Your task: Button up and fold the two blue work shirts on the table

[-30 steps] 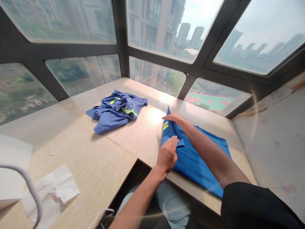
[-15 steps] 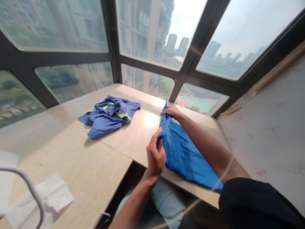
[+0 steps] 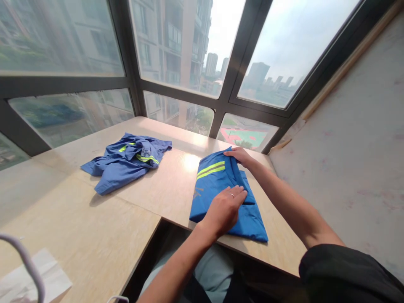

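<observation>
A: How far has the work been brought?

B: Partway, it would be judged. The blue garment (image 3: 216, 181) has been folded into a layered, roughly rectangular bundle, with yellow stripes (image 3: 211, 169) left showing on its upper layer. The second garment (image 3: 128, 162) is seen crumpled on the worktop (image 3: 78, 219), and no neat fold can be made out in it.

A: And what seems to be left on the blue one?

B: Some evening out, perhaps. The lower layer is left uncovered at the right and near side, and the cloth around the hands is bunched rather than smoothed. Whether the fold is to be counted as finished cannot be told.

A: Where is it placed relative to the hands?

B: Directly beneath them, by the near edge of the worktop. Its far edge is met by the right hand (image 3: 241, 155), where cloth appears to be pinched between thumb and fingers. The left hand (image 3: 226, 208) is laid across the upper layer, with its fingers close together and pointed rightward; since the palm is hidden, whether any cloth is gripped cannot be told.

A: Is the second garment touched?

B: By neither hand; it is set well apart, to the left.
</observation>
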Tool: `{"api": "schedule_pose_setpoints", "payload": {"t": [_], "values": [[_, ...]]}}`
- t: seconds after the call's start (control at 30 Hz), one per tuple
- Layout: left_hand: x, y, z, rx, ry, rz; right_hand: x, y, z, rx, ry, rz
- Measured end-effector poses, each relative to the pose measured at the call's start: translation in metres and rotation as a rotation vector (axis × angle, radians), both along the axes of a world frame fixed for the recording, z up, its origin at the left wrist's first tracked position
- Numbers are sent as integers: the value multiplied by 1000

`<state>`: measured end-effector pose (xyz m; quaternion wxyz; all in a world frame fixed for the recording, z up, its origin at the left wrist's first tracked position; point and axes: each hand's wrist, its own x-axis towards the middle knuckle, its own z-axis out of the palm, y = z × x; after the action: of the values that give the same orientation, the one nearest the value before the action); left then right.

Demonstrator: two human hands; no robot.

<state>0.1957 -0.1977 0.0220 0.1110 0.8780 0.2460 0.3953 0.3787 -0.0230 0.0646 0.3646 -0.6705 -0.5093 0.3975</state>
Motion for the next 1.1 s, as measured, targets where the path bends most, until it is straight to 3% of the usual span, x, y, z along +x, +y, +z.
{"api": "schedule_pose_setpoints", "payload": {"t": [0.33, 0.6, 0.8, 1.1], "values": [[63, -12, -42, -76, 355, -147, 93, -35, -90, 99, -5, 45], [99, -17, -70, -119, 459, -58, 134, -52, -158, 86, 235, -9], [119, -23, -83, -130, 425, -71, 151, -53, -177, 178, 451, -184], [127, -24, -102, -132, 483, -210, 174, -42, -193, 296, 506, -305]]}}
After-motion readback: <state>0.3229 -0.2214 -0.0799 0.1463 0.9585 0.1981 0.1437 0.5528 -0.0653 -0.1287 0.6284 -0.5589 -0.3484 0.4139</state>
